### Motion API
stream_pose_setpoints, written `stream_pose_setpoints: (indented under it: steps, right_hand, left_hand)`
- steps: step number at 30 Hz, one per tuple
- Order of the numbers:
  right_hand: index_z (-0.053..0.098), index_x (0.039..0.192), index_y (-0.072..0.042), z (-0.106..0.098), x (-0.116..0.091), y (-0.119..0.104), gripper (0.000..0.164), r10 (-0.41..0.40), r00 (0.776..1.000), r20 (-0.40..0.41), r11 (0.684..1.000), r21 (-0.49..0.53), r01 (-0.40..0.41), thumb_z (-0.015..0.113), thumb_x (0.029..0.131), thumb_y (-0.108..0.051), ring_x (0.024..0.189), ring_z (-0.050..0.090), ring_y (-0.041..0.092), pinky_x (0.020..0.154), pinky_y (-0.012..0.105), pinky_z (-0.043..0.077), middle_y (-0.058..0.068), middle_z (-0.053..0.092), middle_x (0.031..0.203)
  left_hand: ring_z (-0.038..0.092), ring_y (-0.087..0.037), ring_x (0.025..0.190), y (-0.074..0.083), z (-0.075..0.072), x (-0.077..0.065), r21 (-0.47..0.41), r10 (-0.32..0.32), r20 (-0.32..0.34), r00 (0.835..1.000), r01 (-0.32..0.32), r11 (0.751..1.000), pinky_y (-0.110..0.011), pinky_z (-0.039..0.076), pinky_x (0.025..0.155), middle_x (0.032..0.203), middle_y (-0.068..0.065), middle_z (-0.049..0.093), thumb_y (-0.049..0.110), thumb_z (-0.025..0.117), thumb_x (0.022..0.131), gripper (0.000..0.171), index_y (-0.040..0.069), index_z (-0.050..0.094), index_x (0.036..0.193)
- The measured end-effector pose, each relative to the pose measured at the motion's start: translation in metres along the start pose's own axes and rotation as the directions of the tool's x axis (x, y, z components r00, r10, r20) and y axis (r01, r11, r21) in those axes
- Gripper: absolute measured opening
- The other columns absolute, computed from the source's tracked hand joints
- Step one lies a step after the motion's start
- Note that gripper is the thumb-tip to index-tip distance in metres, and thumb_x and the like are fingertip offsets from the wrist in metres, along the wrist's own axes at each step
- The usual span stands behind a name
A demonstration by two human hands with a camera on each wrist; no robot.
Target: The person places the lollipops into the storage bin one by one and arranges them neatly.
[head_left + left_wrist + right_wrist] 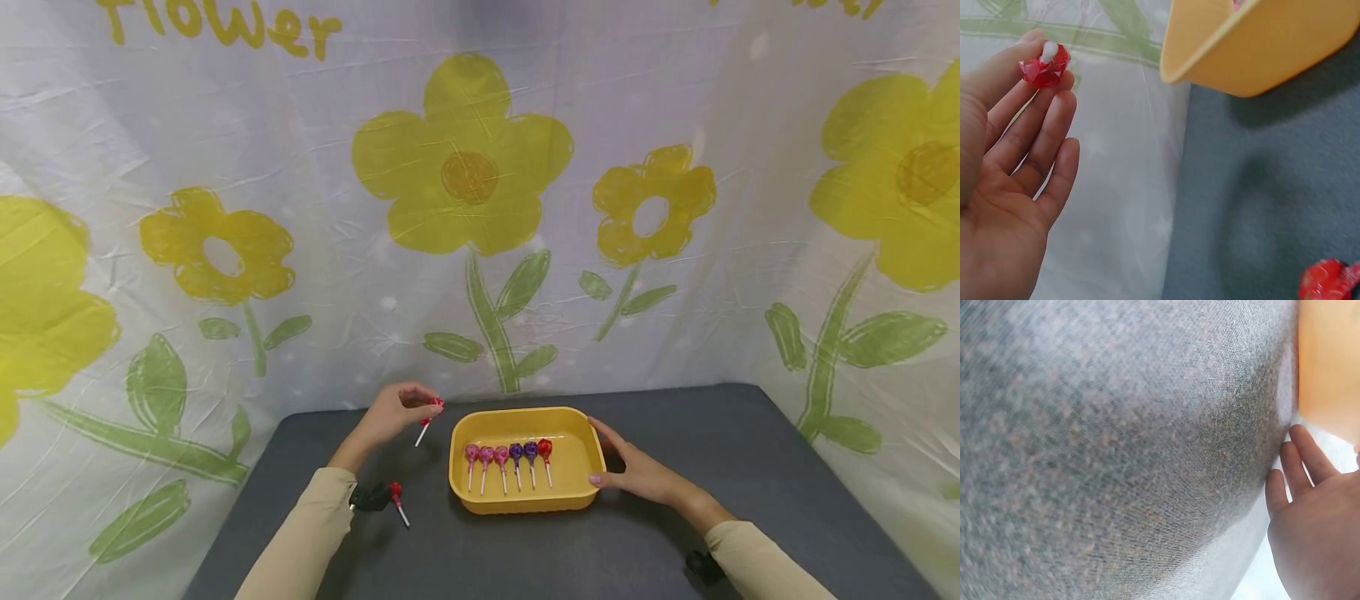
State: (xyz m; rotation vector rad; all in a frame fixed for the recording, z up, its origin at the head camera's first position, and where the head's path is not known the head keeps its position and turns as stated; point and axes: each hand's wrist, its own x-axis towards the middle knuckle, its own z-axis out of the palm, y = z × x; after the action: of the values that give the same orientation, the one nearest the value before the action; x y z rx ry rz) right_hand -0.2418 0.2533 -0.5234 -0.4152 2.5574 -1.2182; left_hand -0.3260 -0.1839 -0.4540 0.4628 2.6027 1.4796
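Observation:
My left hand (397, 412) pinches a red-wrapped lollipop (1047, 65) between thumb and fingertips, its white stick slanting down, just left of a yellow tray (525, 503). In the left wrist view the other fingers stretch out behind the candy. At the tray's right end, my right hand (641, 475) holds the rim, thumb near the front corner and fingers toward the back one. Inside the tray stands a row of lollipops: three pink (487, 454), two purple (531, 450) and one red (545, 448) at the right, sticks toward me.
Another red lollipop (397, 492) lies on the dark grey table (540, 554), beside the left wrist's black strap (370, 498). A white cloth with painted yellow flowers (468, 175) hangs close behind the table and along its sides.

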Motion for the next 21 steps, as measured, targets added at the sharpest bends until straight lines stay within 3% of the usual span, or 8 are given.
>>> stream_pose_setpoints:
  steps: [5,13,21]
  right_hand:
    - [0.009,0.159,-0.034,0.0,0.0,-0.001,0.093,0.004,1.0,-0.002,1.0,-0.007,-0.004,0.071,0.09,-0.039,0.136,0.043,0.039,0.104,0.073,0.034,0.015,0.048,0.143]
    - [0.009,0.16,-0.032,0.0,0.0,-0.001,0.093,0.007,1.0,0.001,1.0,-0.002,-0.007,0.071,0.09,-0.039,0.136,0.043,0.039,0.104,0.073,0.033,0.016,0.047,0.145]
    - [0.008,0.16,-0.031,0.001,0.0,0.0,0.094,-0.012,1.0,0.0,1.0,0.005,0.012,0.071,0.091,-0.037,0.138,0.042,0.04,0.105,0.074,0.032,0.017,0.046,0.147]
  left_hand:
    - [0.07,-0.012,0.081,0.008,0.003,0.011,-0.003,0.0,0.016,1.0,0.0,1.0,-0.028,0.059,0.076,0.099,-0.004,0.076,0.037,0.08,0.082,0.033,0.013,0.073,0.105]
    - [0.072,-0.023,0.093,0.019,0.008,0.028,-0.022,0.032,0.105,0.994,-0.03,0.999,-0.036,0.059,0.082,0.102,-0.006,0.076,0.035,0.078,0.084,0.035,0.012,0.073,0.11]
    - [0.073,-0.02,0.098,0.03,0.014,0.044,-0.032,0.01,0.169,0.986,-0.005,0.999,-0.04,0.058,0.092,0.109,-0.006,0.076,0.038,0.076,0.086,0.045,0.009,0.071,0.121]
